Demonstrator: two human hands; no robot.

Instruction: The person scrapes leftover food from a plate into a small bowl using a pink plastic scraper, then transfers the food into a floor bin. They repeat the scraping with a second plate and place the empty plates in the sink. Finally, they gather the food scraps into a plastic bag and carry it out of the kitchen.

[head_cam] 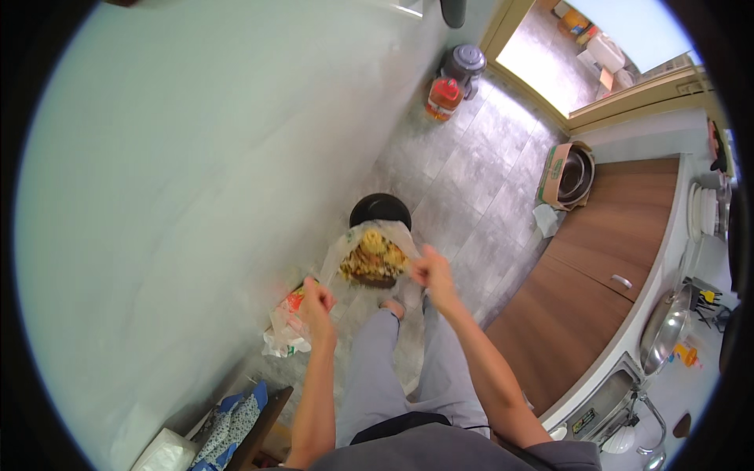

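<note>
A translucent white plastic bag (339,247) is spread wide between my two hands. Inside it lies a heap of mixed yellow and brown food scraps (374,257). My left hand (318,301) is closed on the bag's left edge, and my right hand (435,275), slightly blurred, grips the right edge. Just beyond the bag is a round black bin (380,210) on the floor; the bag hides its near side, so I cannot tell whether any of the bag sits inside. A red and white plastic bag (290,321) rests by the wall, partly behind my left hand.
A bottle of amber liquid (445,99) and a grey lidded pot (468,62) stand near the doorway. On the right, a cardboard box with dark bowls (568,176) adjoins brown cabinets (589,277) under a sink (612,394). A pale wall (177,194) rises on the left.
</note>
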